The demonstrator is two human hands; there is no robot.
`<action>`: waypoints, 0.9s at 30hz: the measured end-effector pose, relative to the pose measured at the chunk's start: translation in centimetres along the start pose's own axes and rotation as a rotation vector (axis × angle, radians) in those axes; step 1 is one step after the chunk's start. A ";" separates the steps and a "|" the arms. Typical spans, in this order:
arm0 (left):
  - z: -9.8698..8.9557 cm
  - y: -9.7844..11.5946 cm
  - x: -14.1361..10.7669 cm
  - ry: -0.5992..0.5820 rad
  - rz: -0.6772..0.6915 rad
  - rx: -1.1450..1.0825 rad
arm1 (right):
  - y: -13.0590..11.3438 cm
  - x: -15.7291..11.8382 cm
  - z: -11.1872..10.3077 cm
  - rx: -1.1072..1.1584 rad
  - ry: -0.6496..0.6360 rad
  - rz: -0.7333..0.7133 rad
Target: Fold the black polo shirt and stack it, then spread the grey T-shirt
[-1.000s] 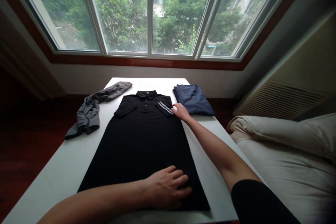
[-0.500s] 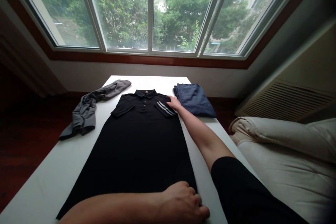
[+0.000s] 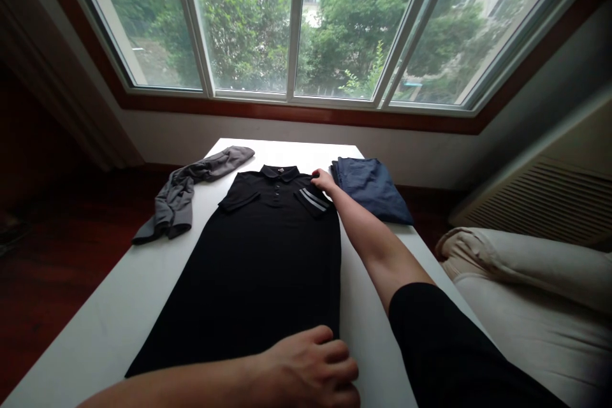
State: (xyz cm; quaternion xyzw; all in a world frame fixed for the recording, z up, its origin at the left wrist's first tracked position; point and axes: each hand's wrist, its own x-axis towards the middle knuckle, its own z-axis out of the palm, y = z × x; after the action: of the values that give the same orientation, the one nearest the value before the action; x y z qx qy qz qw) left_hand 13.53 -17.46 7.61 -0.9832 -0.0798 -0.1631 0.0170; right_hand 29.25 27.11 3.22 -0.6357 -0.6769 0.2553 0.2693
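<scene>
A black polo shirt (image 3: 258, 268) lies front up on the white table, its collar toward the window and both sleeves turned inward over the chest. Two light stripes cross the sleeve on the right. My right hand (image 3: 325, 182) reaches out and pinches the shirt at its right shoulder. Across the bottom of the view, my left hand (image 3: 310, 363) has its fingers curled over the lower right edge of the shirt. That side edge is drawn slightly inward. The left fingertips and the cloth under them are hidden.
A crumpled grey garment (image 3: 174, 201) hangs over the left edge of the white table (image 3: 95, 325). Folded navy cloth (image 3: 373, 188) lies at the back right. To the right stands a cream padded seat (image 3: 535, 306); a window (image 3: 296, 32) is beyond the table.
My left hand has moved left, bringing the shirt's lower right edge inward. My right hand now pinches the shoulder cloth a little higher. The view has shifted slightly.
</scene>
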 end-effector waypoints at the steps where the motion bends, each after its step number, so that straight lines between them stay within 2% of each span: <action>1: -0.6 -0.1 -0.5 -0.009 0.000 0.000 | -0.8 0.1 0.1 0.023 -0.005 -0.011; 7: -4.7 -0.7 -2.7 -0.121 -0.033 -0.076 | -6.3 1.2 2.1 0.138 -0.062 -0.067; 11: -7.5 -1.3 -3.7 -0.232 -0.102 -0.186 | -9.2 1.6 4.6 0.129 -0.067 -0.109; 14: -8.5 -1.9 -4.8 -0.304 -0.168 -0.260 | -10.5 1.2 6.8 0.081 -0.056 -0.144; 17: -8.2 -2.5 -6.4 -0.377 -0.213 -0.342 | -11.1 0.6 8.8 0.028 -0.044 -0.170; 21: -6.4 -3.4 -8.2 -0.463 -0.219 -0.513 | -11.2 -0.3 10.8 -0.018 -0.042 -0.180; 24: -5.0 -4.1 -8.6 -0.399 -0.224 -0.582 | -10.7 -1.0 11.8 -0.113 0.055 -0.227; 27: -4.0 -4.9 -8.3 -0.290 -0.313 -0.467 | -9.6 -1.6 12.4 -0.280 0.101 -0.300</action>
State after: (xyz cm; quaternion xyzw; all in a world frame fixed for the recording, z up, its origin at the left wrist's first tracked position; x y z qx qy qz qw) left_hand 3.73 -14.12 8.77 -0.9494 -0.1923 -0.0357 -0.2459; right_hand 13.86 24.93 0.82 -0.5710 -0.7784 0.0836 0.2469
